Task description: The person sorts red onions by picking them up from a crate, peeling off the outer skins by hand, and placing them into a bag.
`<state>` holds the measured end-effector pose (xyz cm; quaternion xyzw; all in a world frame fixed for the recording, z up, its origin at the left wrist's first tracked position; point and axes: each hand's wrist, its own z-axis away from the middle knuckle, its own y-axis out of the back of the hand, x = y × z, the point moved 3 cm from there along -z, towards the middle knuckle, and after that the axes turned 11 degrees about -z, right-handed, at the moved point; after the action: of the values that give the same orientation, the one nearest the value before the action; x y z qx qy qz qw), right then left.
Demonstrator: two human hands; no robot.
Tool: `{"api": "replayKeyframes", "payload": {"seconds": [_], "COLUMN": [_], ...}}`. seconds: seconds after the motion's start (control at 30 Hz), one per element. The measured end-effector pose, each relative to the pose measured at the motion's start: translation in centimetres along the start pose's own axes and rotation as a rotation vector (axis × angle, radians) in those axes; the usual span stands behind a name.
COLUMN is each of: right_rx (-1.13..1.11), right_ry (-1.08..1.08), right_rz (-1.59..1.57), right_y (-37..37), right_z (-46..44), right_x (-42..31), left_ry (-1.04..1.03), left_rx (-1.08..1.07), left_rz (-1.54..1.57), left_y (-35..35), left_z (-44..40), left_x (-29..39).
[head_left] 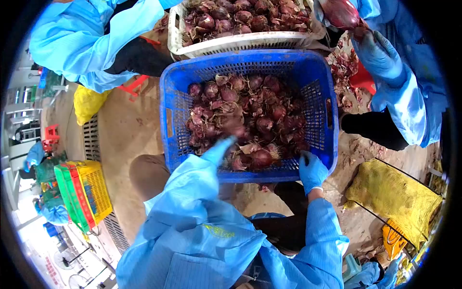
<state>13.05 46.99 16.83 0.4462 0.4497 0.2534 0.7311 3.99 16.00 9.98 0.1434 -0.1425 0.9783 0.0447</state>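
Both of my hands wear light blue gloves. My left hand (219, 150) reaches over the near wall of a blue plastic crate (245, 176), smeared by motion, so its fingers do not show clearly. Just beyond its fingertips is a blurred reddish patch, perhaps an onion. Red onions (262, 158) with dry skins and roots fill the crate floor. At the near right corner, my right hand (313, 169) is closed over the crate's rim, with its fingertips on the inner side. Whether it also holds something small is hidden.
A white crate (245, 45) of red onions touches the blue crate's far side. At the right, a co-worker's gloved hand (382, 55) holds a large red onion (340, 13). Another person's sleeve (130, 36) is at upper left. Yellow sacks (392, 192) and stacked crates (79, 192) stand around.
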Motion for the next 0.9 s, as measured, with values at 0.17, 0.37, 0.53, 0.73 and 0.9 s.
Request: {"api": "replayKeyframes", "payload": {"seconds": [0.17,0.37,0.53,0.73,0.9], "right_rx": [-0.395,-0.691,-0.644,-0.650,-0.619], "right_ry": [-0.025,-0.558,-0.223,-0.450,-0.105], "right_rz": [0.078,-1.101,-0.910,-1.867,-1.601], "right_y": [-4.8,-3.6,-10.4,-11.7,-8.6], "right_z": [-1.9,-4.5,-5.7,-5.0,-2.3], "right_x": [4.5,-0.9,-4.7,-7.7,-10.6], "left_ry": [0.015,-0.151,-0.298,-0.454,-1.062], "left_rx": [-0.251,-0.310,-0.180,-0.103,-0.279], "left_rz": [0.073,-0.052,-0.312,-0.258,-0.628], "left_y": [-7.5,-10.7,-8.6,-5.0,-6.3], "left_z": [-3.5,-5.4,-4.0,3.4,9.8], "left_x": [-2.0,-1.7,-2.5,1.5,4.9]}}
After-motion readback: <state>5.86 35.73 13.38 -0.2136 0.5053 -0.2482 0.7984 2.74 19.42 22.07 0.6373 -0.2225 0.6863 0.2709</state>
